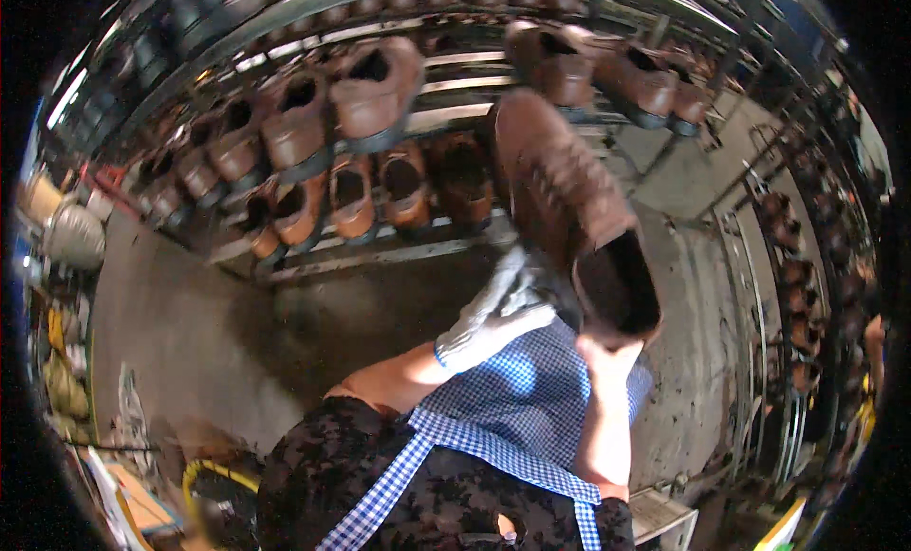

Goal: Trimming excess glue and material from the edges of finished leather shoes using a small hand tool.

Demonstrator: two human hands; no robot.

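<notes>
Gripped the heel of a brown shoe (560,181) in the bare right hand (607,352), digits closed on the back of it and partly hidden. Held that shoe right of the frame's centre, tilted, with toe toward the top, opening toward the bottom and laces facing up, slightly blurred. Had the left hand (498,309), in a white glove with a blue cuff edge, just beside the sole, fingers bent and thumb stretched toward it; could not tell whether pressed to the sole or apart.

Wore a blue-and-white checked apron (517,380) below the hands and a dark patterned shirt (351,456) toward the lower edge. Faced a rack (465,112) across the upper part of the frame, with dark brown shoes (375,100) on the higher tier at upper left, orange-brown shoes (351,205) on the tier beneath, and another brown group (655,91) at upper right. Saw grey floor (161,314) at left, dim footwear (805,333) along the right edge, and a yellow loop (213,466) at lower left.
</notes>
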